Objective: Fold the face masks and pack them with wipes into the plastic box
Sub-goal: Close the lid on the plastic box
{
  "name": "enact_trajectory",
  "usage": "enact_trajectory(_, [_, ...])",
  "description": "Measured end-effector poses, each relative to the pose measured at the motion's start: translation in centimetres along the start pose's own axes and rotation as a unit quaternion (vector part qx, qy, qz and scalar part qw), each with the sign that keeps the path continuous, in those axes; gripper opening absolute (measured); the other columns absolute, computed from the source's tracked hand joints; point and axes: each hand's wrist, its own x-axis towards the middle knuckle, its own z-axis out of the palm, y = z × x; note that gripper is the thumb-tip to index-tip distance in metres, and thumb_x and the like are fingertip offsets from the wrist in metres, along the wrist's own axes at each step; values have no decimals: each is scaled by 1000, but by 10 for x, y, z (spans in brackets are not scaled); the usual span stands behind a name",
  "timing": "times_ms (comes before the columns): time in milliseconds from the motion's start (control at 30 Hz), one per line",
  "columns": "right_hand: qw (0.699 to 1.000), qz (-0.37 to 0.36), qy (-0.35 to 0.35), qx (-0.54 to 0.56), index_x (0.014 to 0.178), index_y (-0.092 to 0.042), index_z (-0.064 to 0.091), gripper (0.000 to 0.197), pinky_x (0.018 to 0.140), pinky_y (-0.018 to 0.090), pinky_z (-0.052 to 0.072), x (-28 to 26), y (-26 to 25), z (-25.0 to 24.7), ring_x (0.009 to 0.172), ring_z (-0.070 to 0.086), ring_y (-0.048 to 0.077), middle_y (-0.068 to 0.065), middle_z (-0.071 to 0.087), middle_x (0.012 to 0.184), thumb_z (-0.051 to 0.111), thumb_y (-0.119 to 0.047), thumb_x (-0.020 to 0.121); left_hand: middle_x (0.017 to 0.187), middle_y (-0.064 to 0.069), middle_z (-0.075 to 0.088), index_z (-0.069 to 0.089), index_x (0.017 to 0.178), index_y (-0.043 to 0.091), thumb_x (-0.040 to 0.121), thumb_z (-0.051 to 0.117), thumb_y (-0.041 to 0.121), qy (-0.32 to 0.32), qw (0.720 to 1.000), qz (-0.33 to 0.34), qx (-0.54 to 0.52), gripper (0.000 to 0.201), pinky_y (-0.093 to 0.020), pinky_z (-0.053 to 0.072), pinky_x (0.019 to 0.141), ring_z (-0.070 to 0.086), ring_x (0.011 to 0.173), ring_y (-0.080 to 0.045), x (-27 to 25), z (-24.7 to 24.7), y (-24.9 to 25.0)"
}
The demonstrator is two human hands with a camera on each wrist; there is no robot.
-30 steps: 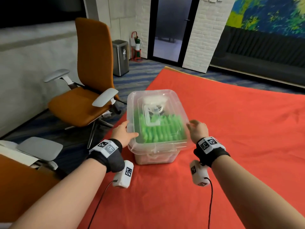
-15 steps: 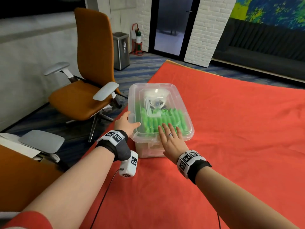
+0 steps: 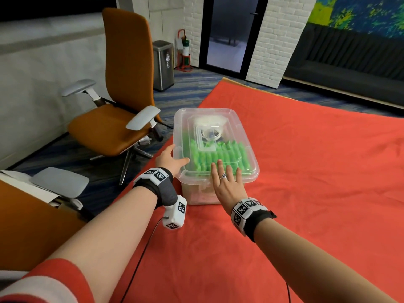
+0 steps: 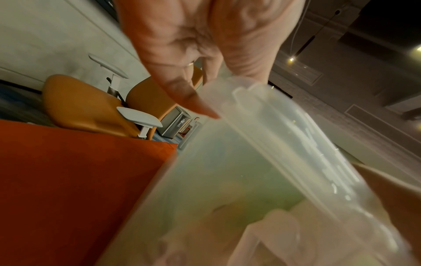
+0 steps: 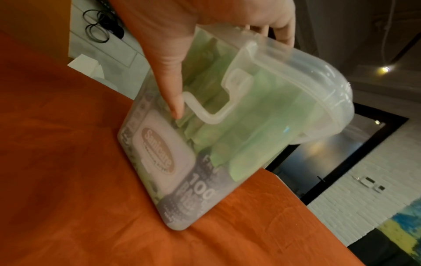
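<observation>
A clear plastic box [image 3: 254, 171] stands on the red cloth with its lid [image 3: 218, 115] on. Green folded masks [image 3: 220, 154] show through the lid. In the right wrist view a wipes pack [image 5: 164, 149] lies under the masks [image 5: 250, 126] inside the box. My left hand [image 3: 168, 159] holds the lid's near left corner, thumb on top and fingers down the side [image 4: 182, 93]. My right hand [image 3: 227, 182] lies flat on the lid's near edge with straight fingers; its thumb [image 5: 170, 86] hangs by the front latch [image 5: 227, 93].
The red cloth [image 3: 317, 182] covers the table to the right and front. Its left edge runs just beside the box. An orange office chair [image 3: 118, 119] stands left of the table, a second chair's grey armrest [image 3: 59, 182] nearer me. A steel bin [image 3: 162, 64] stands farther back.
My right hand left the box's right side and came to lie flat on the lid's near edge. My left hand stayed at the left corner.
</observation>
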Motion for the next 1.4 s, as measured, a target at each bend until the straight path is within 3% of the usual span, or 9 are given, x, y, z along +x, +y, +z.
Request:
enact_trajectory(233, [999, -26, -38, 7, 142, 2, -18, 86, 110, 59, 12, -9, 3, -12, 139, 13, 42, 26, -2, 153, 47, 2, 85, 139, -9, 50, 38, 141, 17, 79, 72, 28, 4, 1000, 14, 7, 72, -39, 40, 104, 50, 123, -27, 2, 2, -2])
enact_trajectory(333, [999, 10, -33, 34, 142, 7, 22, 86, 104, 60, 29, -7, -1, -19, 126, 40, 43, 31, 35, 140, 68, -3, 70, 137, -9, 52, 38, 141, 18, 79, 72, 29, 6, 1000, 14, 1, 72, -40, 41, 103, 51, 121, -28, 3, 2, -3])
enact_trajectory(400, [998, 28, 6, 48, 107, 3, 64, 66, 79, 52, 53, -2, -3, -19, 86, 65, 36, 20, 66, 98, 82, -6, 44, 135, -10, 53, 38, 141, 19, 78, 73, 29, 6, 1000, 12, -2, 73, -41, 42, 102, 52, 120, -28, 3, 2, -4])
enact_trajectory(533, [982, 26, 5, 189, 104, 6, 56, 34, 91, 45, 42, 4, -1, -37, 96, 55, 38, 22, 57, 103, 52, 10, 71, 133, -11, 55, 38, 141, 19, 78, 73, 28, 6, 1000, 15, -11, 73, -41, 42, 102, 53, 119, -28, 4, 3, -5])
enact_trajectory(867, [953, 109, 6, 284, 124, -14, 57, 54, 94, 38, 43, 17, 22, -41, 115, 49, 30, 11, 52, 124, 43, 10, 77, 127, -12, 58, 38, 141, 19, 78, 73, 31, -8, 1000, 26, -4, 73, -42, 44, 99, 56, 114, -29, 16, 2, -11])
enact_trajectory(1067, [756, 480, 55, 441, 138, -1, 27, 61, 103, 46, 30, 7, 28, -27, 131, 30, 36, 21, 30, 143, 50, -29, 88, 118, -11, 59, 44, 136, 14, 88, 58, 39, -89, 996, 11, -7, 56, -27, 52, 46, 63, 76, -23, 47, -12, -8])
enact_trajectory(1233, [639, 513, 5, 573, 125, 10, 40, 72, 81, 32, 36, -3, 23, -7, 113, 51, 39, 28, 51, 124, 46, -52, 90, 110, -16, 59, 49, 126, 3, 95, 45, 41, -172, 982, -38, -66, 49, -31, 50, 59, 59, 85, -25, 73, -14, 4])
enact_trajectory(1333, [592, 486, 10, 643, 89, 3, 59, 66, 82, 50, 50, 4, 17, -2, 87, 60, 37, 23, 60, 94, 56, -62, 78, 109, -16, 64, 54, 121, 3, 93, 48, 42, -205, 970, -63, -116, 49, -32, 53, 61, 63, 92, -29, 80, -10, 4])
enact_trajectory(1400, [518, 493, 7, 699, 99, 2, 56, 63, 69, 45, 54, 10, 16, -5, 86, 60, 36, 19, 57, 97, 65, -55, 75, 99, -14, 66, 56, 121, 3, 92, 52, 38, -200, 967, -66, -144, 46, -28, 52, 54, 64, 82, -25, 83, -8, 4])
